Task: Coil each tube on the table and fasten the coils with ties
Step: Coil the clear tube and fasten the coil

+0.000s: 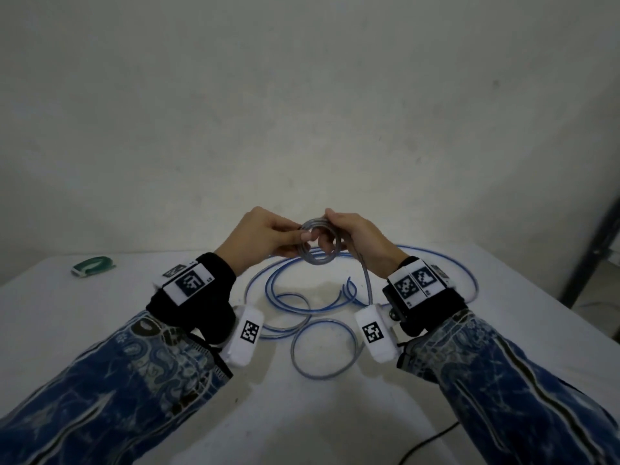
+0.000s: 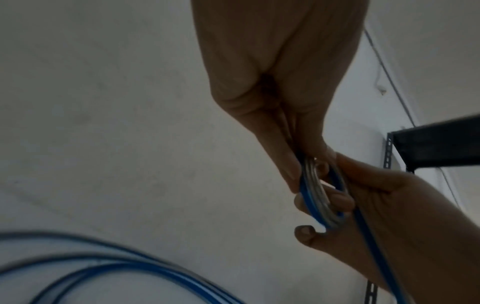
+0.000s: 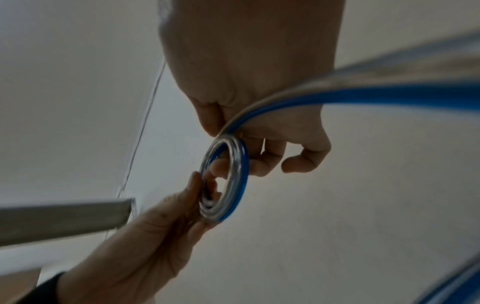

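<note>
A small coil (image 1: 321,244) of clear tube with a blue stripe is held up above the white table (image 1: 100,330). My left hand (image 1: 268,236) pinches the coil's left side, thumb over fingers. My right hand (image 1: 352,239) grips its right side, with a finger through the ring. In the left wrist view the coil (image 2: 318,197) sits between both hands' fingertips. In the right wrist view the coil (image 3: 224,181) shows as a ring, with the tube's free run (image 3: 363,90) leading off right. The rest of the tube (image 1: 322,350) lies in loose loops on the table below.
More blue tube loops (image 1: 278,297) spread over the table's middle and back right. A green and white roll of ties (image 1: 93,266) lies at the far left. A dark metal rack (image 1: 590,253) stands at the right, and a black cable (image 1: 426,444) runs off the table's front.
</note>
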